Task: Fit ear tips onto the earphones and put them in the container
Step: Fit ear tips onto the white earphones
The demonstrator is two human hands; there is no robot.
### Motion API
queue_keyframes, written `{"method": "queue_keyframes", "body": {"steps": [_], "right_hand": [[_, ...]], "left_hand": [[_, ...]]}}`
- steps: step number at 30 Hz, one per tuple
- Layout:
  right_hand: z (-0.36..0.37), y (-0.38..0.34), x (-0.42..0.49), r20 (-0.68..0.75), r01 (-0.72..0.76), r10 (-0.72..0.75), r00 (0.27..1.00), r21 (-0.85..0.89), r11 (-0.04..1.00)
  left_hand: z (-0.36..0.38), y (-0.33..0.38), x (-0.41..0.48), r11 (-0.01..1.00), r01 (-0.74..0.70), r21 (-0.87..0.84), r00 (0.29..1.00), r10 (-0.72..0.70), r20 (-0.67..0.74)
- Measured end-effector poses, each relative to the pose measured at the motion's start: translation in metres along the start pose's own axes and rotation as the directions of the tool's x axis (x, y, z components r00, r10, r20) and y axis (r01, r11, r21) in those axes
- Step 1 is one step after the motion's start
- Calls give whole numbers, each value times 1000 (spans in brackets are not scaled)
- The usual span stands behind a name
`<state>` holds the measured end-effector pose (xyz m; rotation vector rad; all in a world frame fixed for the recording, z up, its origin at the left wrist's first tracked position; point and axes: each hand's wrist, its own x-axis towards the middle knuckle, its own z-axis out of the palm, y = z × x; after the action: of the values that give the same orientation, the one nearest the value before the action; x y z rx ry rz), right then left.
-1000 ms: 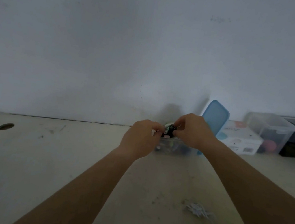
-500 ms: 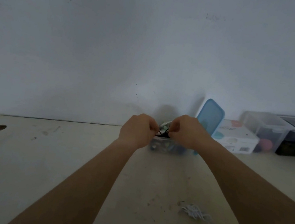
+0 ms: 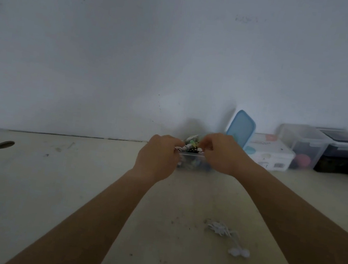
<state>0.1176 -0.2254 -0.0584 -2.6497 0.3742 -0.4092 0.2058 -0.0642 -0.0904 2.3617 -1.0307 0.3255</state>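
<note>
Left hand (image 3: 158, 156) and right hand (image 3: 221, 154) close together, both apparently pinching the earphone bundle (image 3: 190, 150) (blurry) just over the clear container (image 3: 192, 155). Light, floppy, tangle-prone: hold the coil, not loose cord. White earphones (image 3: 221, 230) lie on the surface (image 3: 71, 184).

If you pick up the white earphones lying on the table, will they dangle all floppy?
Probably floppy: the white earphones lie in a loose, thin tangle on the table, so the cord would likely dangle. They look small, so likely light. Their round buds might roll.
</note>
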Motion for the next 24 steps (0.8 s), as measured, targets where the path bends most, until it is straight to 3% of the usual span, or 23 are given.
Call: {"method": "queue_keyframes", "body": {"steps": [2,4,7,10,13,16,18,20,24], "right_hand": [[-8,-2,-20,-71,15,-13,997,37,999],[-15,-3,-42,-54,39,-36,998,44,998],[-21,2,-77,199,28,-22,980,-29,999],[-20,7,-110,400,-53,96,911,-117,992],[-15,3,-134,495,-145,207,844,-162,976],[-3,-6,-146,449,-139,220,866,-207,968],[3,-14,-148,420,-177,211,883,-121,977],[7,-21,-146,409,-241,189,893,78,967],[18,-37,-139,361,-365,181,915,547,754]], "left_hand": [[-2,8,-18,999,-40,-33,998,39,-39],[-3,18,-38,994,-50,-95,999,49,-8],[0,34,-67,988,-12,-155,993,30,117],[1,45,-93,982,34,-185,984,-1,177],[-4,51,-110,973,79,-215,975,-30,222],[-12,51,-126,969,110,-220,971,-58,232],[-20,47,-134,968,119,-220,973,-69,222],[-29,39,-141,966,132,-222,977,-89,195],[-51,15,-148,941,188,-282,981,-167,98]]}}
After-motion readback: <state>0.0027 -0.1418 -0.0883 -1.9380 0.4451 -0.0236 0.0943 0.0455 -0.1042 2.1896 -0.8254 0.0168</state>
